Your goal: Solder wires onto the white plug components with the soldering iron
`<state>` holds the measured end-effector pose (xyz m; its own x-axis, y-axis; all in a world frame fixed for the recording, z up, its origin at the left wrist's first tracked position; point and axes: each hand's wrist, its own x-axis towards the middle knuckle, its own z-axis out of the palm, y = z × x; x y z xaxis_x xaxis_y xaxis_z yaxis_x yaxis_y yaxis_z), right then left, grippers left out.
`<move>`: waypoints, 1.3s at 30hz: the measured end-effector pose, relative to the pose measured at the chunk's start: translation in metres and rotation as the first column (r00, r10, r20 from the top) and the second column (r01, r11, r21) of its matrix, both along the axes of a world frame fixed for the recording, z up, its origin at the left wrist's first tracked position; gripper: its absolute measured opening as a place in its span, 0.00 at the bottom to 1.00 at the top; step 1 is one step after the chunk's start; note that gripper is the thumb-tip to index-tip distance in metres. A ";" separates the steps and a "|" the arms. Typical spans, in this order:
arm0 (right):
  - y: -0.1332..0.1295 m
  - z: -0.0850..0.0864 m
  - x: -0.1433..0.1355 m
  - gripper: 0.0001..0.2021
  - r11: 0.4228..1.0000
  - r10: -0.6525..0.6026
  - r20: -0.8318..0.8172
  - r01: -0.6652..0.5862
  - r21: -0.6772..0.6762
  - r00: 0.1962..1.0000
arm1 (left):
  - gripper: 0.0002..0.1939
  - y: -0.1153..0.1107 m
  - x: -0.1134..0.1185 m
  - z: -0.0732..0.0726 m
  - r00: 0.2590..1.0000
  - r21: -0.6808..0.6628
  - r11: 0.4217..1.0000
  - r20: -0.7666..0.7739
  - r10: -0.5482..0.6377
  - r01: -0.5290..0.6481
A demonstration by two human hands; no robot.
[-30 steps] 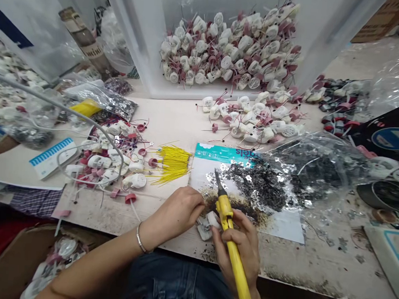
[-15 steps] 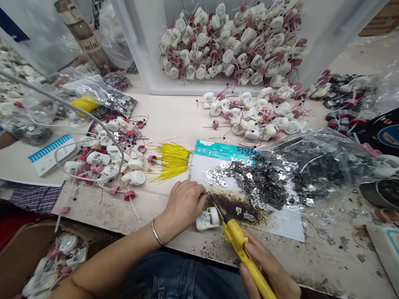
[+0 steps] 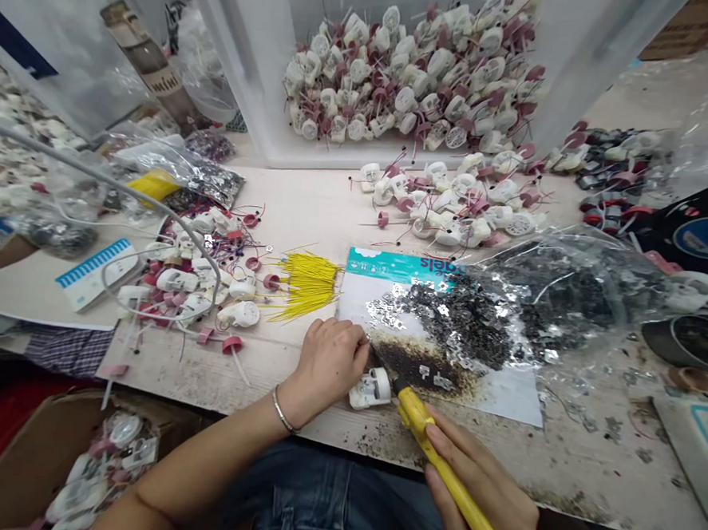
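Observation:
My left hand (image 3: 331, 360) rests at the lower left corner of the white sheet, fingers closed in a pinch. What it holds at the fingertips is too small to make out. In my right hand (image 3: 481, 481) is a yellow soldering iron (image 3: 436, 446), its dark tip pointing up and left toward those fingertips. Between the two hands a white plastic housing (image 3: 370, 388) lies on the table. Under the iron's tip the white sheet (image 3: 511, 396) is stained brown, with a few small metal plates (image 3: 441, 381) on the stain.
Yellow wires (image 3: 310, 286) lie fanned left of the sheet. Dark and shiny metal plates (image 3: 470, 320) are heaped on it, beside a clear plastic bag (image 3: 598, 288). White and pink parts (image 3: 191, 279) pile at left. A translucent bin (image 3: 258, 123) of similar parts stands behind.
The soldering iron has shifted slightly left, its tip still by my left fingertips. My left hand keeps its pinch in nearly the same place.

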<state>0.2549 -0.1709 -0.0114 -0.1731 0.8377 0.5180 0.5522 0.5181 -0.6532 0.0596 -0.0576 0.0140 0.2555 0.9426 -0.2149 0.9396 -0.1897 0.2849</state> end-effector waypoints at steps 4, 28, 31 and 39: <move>0.002 0.002 -0.001 0.22 1.000 -0.012 -0.019 0.012 0.000 1.000 | 0.08 0.000 0.001 0.001 1.000 -0.011 1.000 0.003 0.008 -0.008; 0.108 -0.021 -0.035 0.14 0.993 -0.104 0.134 0.111 -0.043 0.986 | 0.10 0.002 -0.026 0.015 0.984 -0.046 0.987 0.096 -0.150 0.155; 0.096 -0.021 -0.035 0.15 0.989 -0.126 0.142 0.135 -0.057 0.982 | 0.10 0.020 -0.040 0.014 1.000 0.086 0.996 -0.022 -0.013 0.015; 0.065 -0.011 -0.034 0.08 0.976 -0.215 0.110 0.210 0.060 0.970 | 0.09 0.044 -0.059 0.007 0.992 0.138 0.989 -0.103 0.071 -0.056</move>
<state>0.2205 -0.1056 -0.0229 -0.0547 0.8366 0.5450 0.7230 0.4096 -0.5563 0.0006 -0.0134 0.0207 0.1766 0.9783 -0.1081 0.9747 -0.1585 0.1577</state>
